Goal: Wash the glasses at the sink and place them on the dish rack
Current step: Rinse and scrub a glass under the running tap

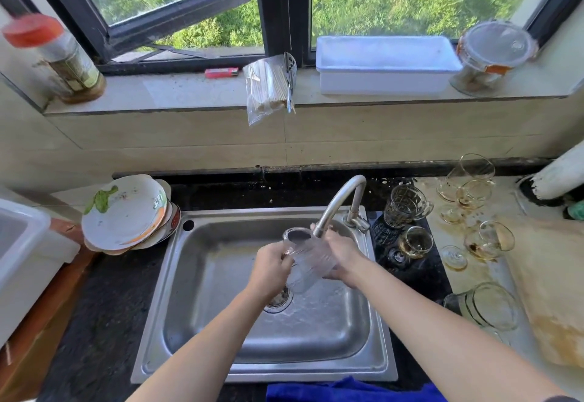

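Observation:
Over the steel sink (202, 332) I hold a clear ribbed glass mug (308, 259), tilted with its mouth toward the faucet spout (335, 204). My left hand (271, 265) grips its left side by the handle. My right hand (343, 254) wraps round its right side, just under the spout. Water pools round the drain (279, 300). Several dirty glasses stand on the counter to the right: a cut-glass mug (406, 205), a small stemmed glass (415, 242), stained wine glasses (488, 240) and a glass jug (488, 305) lying on its side.
Stacked dirty plates (126, 212) lean at the sink's left corner. A white bin (22, 262) stands far left. On the windowsill are a white tub (385, 65), a lidded glass jar (493, 57), a bag of skewers (268, 88) and a spice bottle (63, 57). Blue cloth (347, 390) lies at the front edge.

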`<action>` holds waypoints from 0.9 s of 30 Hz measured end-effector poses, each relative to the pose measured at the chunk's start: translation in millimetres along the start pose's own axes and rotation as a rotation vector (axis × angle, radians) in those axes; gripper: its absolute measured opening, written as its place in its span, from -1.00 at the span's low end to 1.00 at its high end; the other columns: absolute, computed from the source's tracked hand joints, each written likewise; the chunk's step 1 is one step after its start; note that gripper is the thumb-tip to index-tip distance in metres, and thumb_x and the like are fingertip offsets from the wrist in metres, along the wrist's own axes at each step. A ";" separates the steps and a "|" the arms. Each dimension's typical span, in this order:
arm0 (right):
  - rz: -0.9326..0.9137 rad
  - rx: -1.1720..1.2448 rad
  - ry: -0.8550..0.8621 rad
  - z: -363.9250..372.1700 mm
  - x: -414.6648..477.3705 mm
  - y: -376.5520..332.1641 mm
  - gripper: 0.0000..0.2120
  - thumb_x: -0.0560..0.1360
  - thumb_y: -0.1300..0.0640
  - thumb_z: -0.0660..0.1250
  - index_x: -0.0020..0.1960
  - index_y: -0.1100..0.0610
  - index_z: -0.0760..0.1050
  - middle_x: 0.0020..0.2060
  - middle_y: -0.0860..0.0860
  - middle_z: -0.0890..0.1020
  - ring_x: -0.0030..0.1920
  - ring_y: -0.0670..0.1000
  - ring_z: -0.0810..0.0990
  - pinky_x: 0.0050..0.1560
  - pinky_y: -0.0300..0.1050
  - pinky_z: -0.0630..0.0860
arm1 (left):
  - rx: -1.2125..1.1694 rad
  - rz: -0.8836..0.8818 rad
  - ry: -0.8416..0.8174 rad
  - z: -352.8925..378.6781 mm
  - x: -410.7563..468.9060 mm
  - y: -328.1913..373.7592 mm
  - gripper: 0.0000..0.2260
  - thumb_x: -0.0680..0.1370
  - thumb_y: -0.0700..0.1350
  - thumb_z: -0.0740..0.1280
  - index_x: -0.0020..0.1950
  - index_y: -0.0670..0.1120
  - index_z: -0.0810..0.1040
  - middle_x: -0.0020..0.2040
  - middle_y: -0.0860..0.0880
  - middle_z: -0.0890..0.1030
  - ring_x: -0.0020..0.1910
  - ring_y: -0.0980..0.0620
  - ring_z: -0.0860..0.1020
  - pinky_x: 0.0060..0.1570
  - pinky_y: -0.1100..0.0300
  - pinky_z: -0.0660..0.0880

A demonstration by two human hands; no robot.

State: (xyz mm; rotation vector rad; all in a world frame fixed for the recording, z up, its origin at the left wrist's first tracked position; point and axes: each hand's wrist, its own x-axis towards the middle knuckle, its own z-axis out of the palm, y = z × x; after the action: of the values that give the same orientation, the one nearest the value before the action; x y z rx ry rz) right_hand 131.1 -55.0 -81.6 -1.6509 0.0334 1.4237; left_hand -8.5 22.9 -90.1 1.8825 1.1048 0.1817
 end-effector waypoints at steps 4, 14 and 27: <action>-0.249 -0.118 0.198 -0.7 0.1 3.9 -0.86 0.49 0.00 0.37 -0.13 0.07 0.59 -0.15 0.01 0.65 -0.05 0.10 0.61 -0.15 -0.03 0.56 | -0.326 -0.287 -0.082 -5.2 0.6 1.4 -0.83 0.54 -0.33 0.24 0.05 -0.15 0.54 -0.18 -0.14 0.59 -0.37 -0.03 0.54 -0.37 0.17 0.51; -0.411 -0.064 0.086 3.4 -5.7 22.3 -0.83 0.61 -0.05 0.24 0.04 -0.06 0.60 0.02 -0.11 0.67 0.13 -0.02 0.61 0.23 0.02 0.50 | -1.050 -0.776 0.103 13.1 1.5 20.1 -0.63 0.58 0.16 0.26 -0.15 -0.15 0.42 -0.47 -0.06 0.47 -0.43 -0.06 0.52 -0.34 0.10 0.47; 0.002 0.077 -0.035 -26.4 -15.6 5.8 -0.70 0.58 -0.21 0.21 0.14 -0.04 0.50 0.09 0.07 0.63 -0.04 0.16 0.68 0.00 0.12 0.63 | -1.128 -0.532 -0.109 21.9 9.0 1.4 -0.76 0.65 -0.19 0.13 -0.18 -0.20 0.46 -0.42 -0.09 0.52 -0.48 -0.02 0.55 -0.13 0.10 0.44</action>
State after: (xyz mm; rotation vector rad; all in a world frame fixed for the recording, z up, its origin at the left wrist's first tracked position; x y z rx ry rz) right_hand 143.0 -83.2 -75.3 -1.5636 0.0693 1.4351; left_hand 9.1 15.6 -104.2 0.5753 1.0481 0.3063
